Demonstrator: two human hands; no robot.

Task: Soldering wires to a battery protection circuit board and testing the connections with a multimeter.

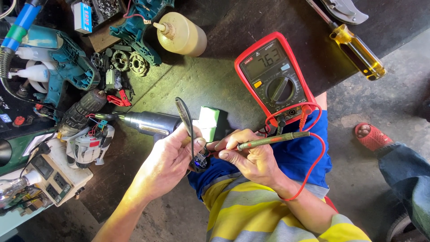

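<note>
From above the bench, the left hand is closed around a small dark circuit part and also pinches the black probe, which sticks up towards twelve o'clock. The right hand is closed on the red probe, held like a pen with its tip pressed to that same part, which sits between the two hands just off the bench edge, over the person's lap. The red meter lies at one o'clock from the hands, its screen lit with a reading.

What could go wrong, as I judge it: the part is tiny and the two tips sit close, so a small slip of either hand could bridge contacts or lose the reading. The red lead loops over the right wrist and could tug the meter towards the edge. Nothing supports the part, so a loosened grip would drop it to the floor.

Counting: one meter, two probes, one yellow-handled screwdriver at two o'clock, one cream bottle at eleven, one grey heat gun at nine, one teal drill body at ten. At three o'clock, one foot in a red sandal belongs to another person.
</note>
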